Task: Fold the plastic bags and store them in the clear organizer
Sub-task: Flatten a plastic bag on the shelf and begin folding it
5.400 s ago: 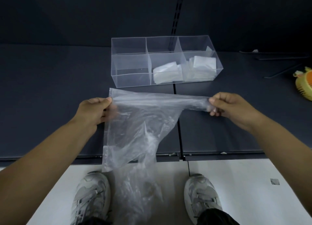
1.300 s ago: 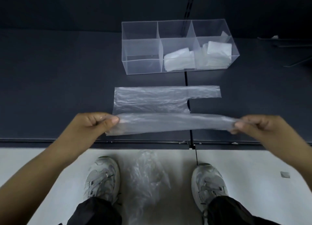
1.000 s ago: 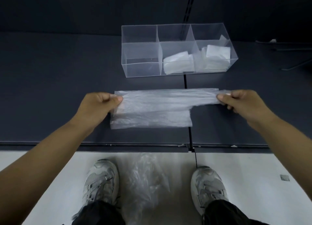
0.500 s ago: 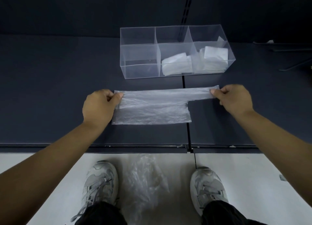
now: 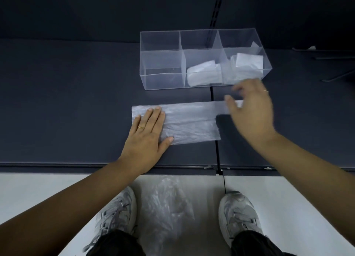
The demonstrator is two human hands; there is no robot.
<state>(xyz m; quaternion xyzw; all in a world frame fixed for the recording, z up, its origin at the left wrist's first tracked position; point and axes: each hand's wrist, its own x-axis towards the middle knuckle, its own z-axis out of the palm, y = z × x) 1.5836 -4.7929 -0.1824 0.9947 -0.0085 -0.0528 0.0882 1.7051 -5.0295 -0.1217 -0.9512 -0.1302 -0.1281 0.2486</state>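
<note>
A clear plastic bag (image 5: 189,122), folded lengthwise into a flat strip, lies on the dark table (image 5: 67,102), its narrow handle end reaching right. My left hand (image 5: 148,133) lies flat with straight fingers on the strip's left end. My right hand (image 5: 251,111) is blurred with motion above the handle end, fingers spread and holding nothing. Behind the strip stands the clear organizer (image 5: 161,81) with three compartments. The middle one holds a folded bag (image 5: 203,73), the right one another folded bag (image 5: 247,63), and the left one is bare.
More loose clear plastic bags (image 5: 165,204) lie on the pale floor between my two grey shoes, below the table's front edge (image 5: 96,166). Thin dark rods (image 5: 338,76) lie at the far right of the table.
Both hands folded the bag's near half over onto the far half and laid it flat. The left hand now presses the left end; the right hand has let go of the handle end.
</note>
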